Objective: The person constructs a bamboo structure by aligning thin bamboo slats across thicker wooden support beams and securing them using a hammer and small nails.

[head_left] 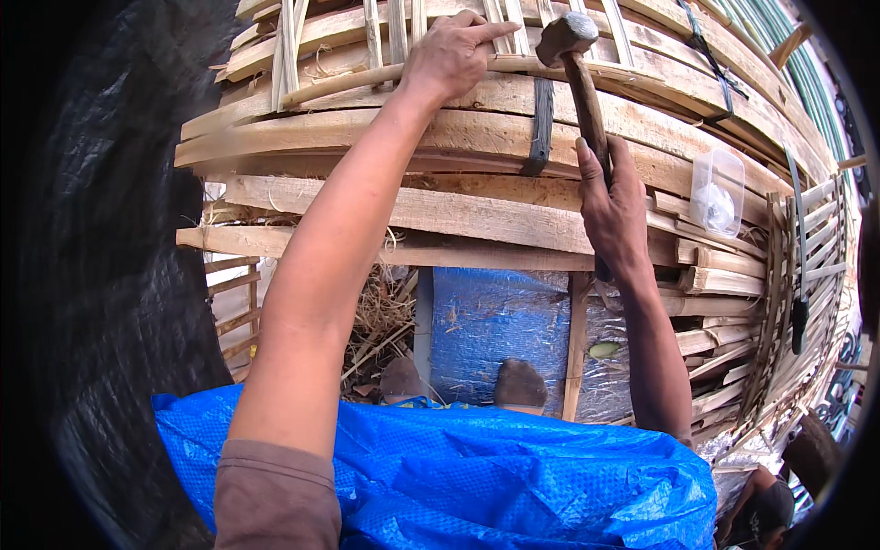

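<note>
My left hand [449, 57] rests over the far part of the stacked timber, among thin wooden slats [397, 32] laid crosswise. One digit stretches to the right across a slat [500, 44]; the other fingers are curled, and what they hold, if anything, is hidden. A long thin wooden strip [353, 82] runs beneath this hand. My right hand [612, 197] is closed round the wooden handle of a hammer [584, 96]. Its metal head is raised to the right of my left hand, above the slats.
Long sawn wooden beams [495, 215] span in front of me, with a black strap [539, 126] round some. A clear plastic container [718, 192] stands on them at right. Blue sheeting [440, 477] covers my lap; straw [380, 316] lies below. Slatted frames [816, 238] are stacked at right.
</note>
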`<state>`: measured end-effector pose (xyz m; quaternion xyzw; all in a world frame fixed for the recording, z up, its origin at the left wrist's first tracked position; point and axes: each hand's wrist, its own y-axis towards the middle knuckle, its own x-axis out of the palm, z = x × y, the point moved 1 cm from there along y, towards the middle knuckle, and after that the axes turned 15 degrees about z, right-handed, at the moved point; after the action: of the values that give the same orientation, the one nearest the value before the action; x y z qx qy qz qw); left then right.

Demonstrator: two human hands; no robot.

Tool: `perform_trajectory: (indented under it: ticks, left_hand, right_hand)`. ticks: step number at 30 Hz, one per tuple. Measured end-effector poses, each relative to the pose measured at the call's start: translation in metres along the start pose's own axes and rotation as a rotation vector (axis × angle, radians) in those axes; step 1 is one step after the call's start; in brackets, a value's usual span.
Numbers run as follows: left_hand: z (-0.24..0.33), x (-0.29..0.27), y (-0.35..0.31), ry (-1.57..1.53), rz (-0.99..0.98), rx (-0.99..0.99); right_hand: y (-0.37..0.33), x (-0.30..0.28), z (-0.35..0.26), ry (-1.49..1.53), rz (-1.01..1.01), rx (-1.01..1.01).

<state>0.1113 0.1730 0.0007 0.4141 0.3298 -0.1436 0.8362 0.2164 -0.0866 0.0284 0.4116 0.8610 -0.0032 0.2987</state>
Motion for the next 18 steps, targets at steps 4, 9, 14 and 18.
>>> perform_trajectory:
  ticks: [4, 9, 14, 18]
  left_hand:
    - [-0.004, 0.0, 0.006, 0.019, -0.107, 0.018]
    - [-0.008, 0.003, 0.003, -0.022, -0.038, 0.043]
    - [-0.002, -0.005, 0.005, -0.157, -0.006, -0.124]
    - [0.007, -0.008, 0.016, -0.262, -0.047, -0.365]
  right_hand:
    - [-0.002, -0.006, 0.008, 0.002, 0.005, 0.053]
    - [-0.005, -0.005, 0.013, -0.024, 0.003, 0.061]
    - [-0.008, -0.004, 0.01, 0.03, -0.036, 0.078]
    - [-0.008, -0.004, 0.016, 0.033, -0.065, 0.117]
